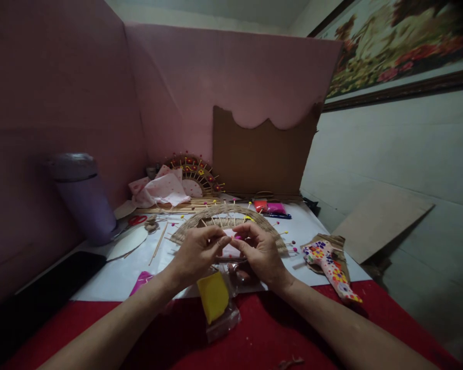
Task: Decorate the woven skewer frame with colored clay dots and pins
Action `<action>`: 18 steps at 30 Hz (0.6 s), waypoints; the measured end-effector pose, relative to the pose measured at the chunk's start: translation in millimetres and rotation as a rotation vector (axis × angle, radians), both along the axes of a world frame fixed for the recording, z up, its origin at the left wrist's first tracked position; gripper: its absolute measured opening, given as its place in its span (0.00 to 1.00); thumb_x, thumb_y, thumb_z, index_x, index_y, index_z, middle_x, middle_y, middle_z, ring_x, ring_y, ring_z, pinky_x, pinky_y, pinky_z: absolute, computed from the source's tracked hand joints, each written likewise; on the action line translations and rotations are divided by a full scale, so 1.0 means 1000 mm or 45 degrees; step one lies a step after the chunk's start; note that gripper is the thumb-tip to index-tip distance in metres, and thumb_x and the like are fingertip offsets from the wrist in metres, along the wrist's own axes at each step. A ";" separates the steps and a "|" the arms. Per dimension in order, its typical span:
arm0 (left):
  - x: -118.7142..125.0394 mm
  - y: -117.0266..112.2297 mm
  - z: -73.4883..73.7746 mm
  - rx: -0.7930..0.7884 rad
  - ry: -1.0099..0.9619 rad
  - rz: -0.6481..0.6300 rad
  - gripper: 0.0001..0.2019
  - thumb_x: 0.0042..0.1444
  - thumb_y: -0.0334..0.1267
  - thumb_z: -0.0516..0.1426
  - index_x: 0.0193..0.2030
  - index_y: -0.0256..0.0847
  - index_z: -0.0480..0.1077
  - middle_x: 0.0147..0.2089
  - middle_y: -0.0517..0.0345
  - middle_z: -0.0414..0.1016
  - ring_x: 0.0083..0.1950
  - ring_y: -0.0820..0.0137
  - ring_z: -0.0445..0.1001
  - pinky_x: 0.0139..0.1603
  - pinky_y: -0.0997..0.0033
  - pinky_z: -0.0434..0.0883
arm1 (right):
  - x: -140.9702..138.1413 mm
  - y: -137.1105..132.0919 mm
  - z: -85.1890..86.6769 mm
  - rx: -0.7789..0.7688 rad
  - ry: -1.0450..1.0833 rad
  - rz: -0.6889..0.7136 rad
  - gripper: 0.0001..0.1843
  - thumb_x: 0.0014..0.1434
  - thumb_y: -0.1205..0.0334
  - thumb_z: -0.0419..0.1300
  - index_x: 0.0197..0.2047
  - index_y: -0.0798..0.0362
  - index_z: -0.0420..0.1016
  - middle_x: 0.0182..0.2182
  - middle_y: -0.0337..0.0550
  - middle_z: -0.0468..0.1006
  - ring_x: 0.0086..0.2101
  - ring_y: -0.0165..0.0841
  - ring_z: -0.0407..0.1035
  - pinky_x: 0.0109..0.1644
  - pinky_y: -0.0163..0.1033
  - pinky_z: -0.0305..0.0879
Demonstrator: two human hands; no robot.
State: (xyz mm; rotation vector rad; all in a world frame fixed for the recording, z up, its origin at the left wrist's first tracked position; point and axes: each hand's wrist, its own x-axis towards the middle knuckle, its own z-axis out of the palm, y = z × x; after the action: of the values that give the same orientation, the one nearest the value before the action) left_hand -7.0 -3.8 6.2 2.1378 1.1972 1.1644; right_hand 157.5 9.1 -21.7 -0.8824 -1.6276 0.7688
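Observation:
My left hand (200,250) and my right hand (259,252) meet over the white sheet, their fingertips almost touching. A small magenta piece (237,237), which looks like soft clay, shows between the thumb and forefinger of my right hand. My left thumb and forefinger are pinched together beside it; what they hold is hidden. Behind and under the fingers lies a woven half-round fan shape (200,218), with thin sticks tipped by coloured balls around its edge. Pale pink material (230,251) covers its middle. Below my hands is a yellow clay block (213,296) in a clear bag.
A purple tumbler (85,200) and a dark flat object (61,277) stand left. Further back are a finished-looking fan (195,169), pink cloth (164,187), red-handled scissors (137,220) and clay packets (273,207). A flowered stuffed shape (330,267) lies right. Brown cardboard (262,154) stands behind.

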 end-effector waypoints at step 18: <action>0.008 -0.003 0.008 -0.695 -0.566 -0.191 0.13 0.39 0.43 0.64 0.21 0.37 0.68 0.17 0.63 0.66 0.19 0.78 0.62 0.20 0.77 0.57 | 0.001 -0.012 0.003 0.308 -0.275 0.083 0.12 0.51 0.66 0.61 0.42 0.50 0.71 0.29 0.39 0.74 0.26 0.30 0.66 0.29 0.35 0.63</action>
State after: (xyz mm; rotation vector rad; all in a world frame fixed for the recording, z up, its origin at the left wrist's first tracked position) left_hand 0.8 -6.4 13.9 1.4431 0.9858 1.0246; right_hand 158.7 -3.0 -18.8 -0.7611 -1.9019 0.5192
